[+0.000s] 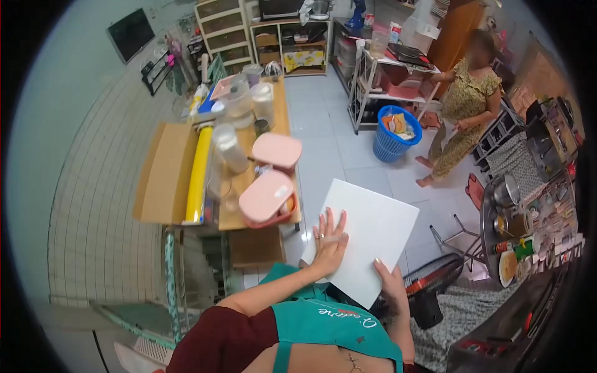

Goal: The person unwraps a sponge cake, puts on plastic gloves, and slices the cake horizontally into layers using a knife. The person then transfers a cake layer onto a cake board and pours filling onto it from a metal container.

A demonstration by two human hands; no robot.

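A white, flat rectangular board (373, 227) is held tilted in front of my body. My left hand (331, 248) lies on its face near the left edge, fingers spread, with a ring on one finger. On the lower right edge of the board, my right hand (390, 283) grips with the thumb on top; its other fingers are hidden behind. Whether the board is a thin box or a single sheet, I cannot tell.
To the left, a wooden table (283, 115) bears pink lidded containers (267, 196), clear jars and an open cardboard box (165, 171). A black fan (435, 280) stands close on my right. Farther off are a blue basket (392, 146) and another person (469, 99) by a white shelf.
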